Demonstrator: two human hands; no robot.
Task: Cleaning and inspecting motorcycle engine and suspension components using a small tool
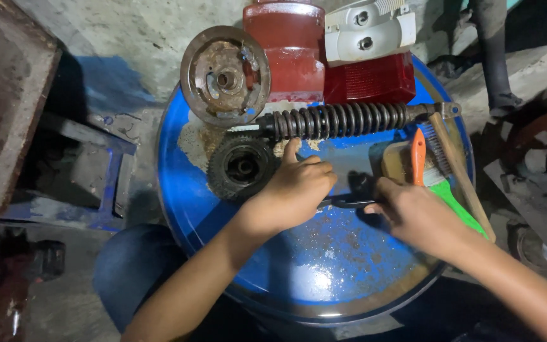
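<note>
A blue drum [223, 209] is standing upright and serving as a work surface; its lid is sealed, so nothing is showing inside it, and everything is lying on top. At twelve o'clock on the lid a red metal housing [289, 54] is sitting, with a white and red tail-lamp unit [368, 60] touching it on the one o'clock side. At eleven o'clock a rusty brake drum plate [225, 76] is hanging partly over the rim. A black coil-spring shock absorber [343, 120] is lying across the lid from ten o'clock toward two. Just below its ten o'clock end a dark toothed gear [240, 168] is resting flat.

At three o'clock a paintbrush with an orange handle [418, 155] is lying on a green-handled brush [457, 206], and a wooden-handled wire brush [460, 164] is lying just beside them near the rim.

Near the centre of the lid a small dark metal part [349, 201] is lying between the two hands. The left hand [295, 193] is curling its fingers down over the nine o'clock end of it, thumb sticking up toward the spring. The right hand [416, 215] is pinching the three o'clock end, fingers bent and closed on it, though I cannot tell how tightly.
</note>
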